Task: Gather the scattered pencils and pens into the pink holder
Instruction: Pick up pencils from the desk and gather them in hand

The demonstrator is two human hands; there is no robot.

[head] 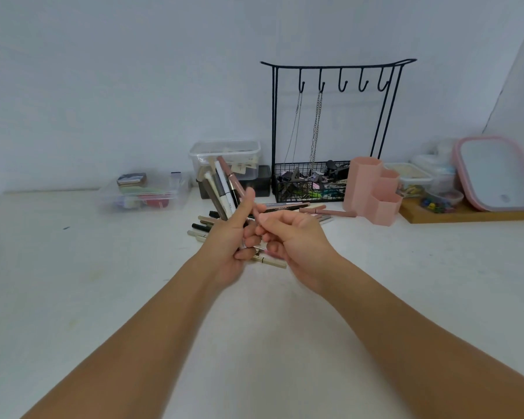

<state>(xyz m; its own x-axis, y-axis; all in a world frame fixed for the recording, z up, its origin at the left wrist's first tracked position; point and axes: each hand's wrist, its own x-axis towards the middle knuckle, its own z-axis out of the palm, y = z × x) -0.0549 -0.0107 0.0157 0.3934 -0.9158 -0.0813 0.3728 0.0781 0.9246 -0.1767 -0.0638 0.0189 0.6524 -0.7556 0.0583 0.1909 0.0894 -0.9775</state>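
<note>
Pens (pixel 221 189) fanned above left hand (pixel 229 240) fist, thumb alongside

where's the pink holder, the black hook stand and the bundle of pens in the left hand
pink holder (pixel 364 182): head view, front wall of the tallest cup
black hook stand (pixel 338 66): head view, top bar
bundle of pens (pixel 221 186): head view, white pen's shaft
</note>
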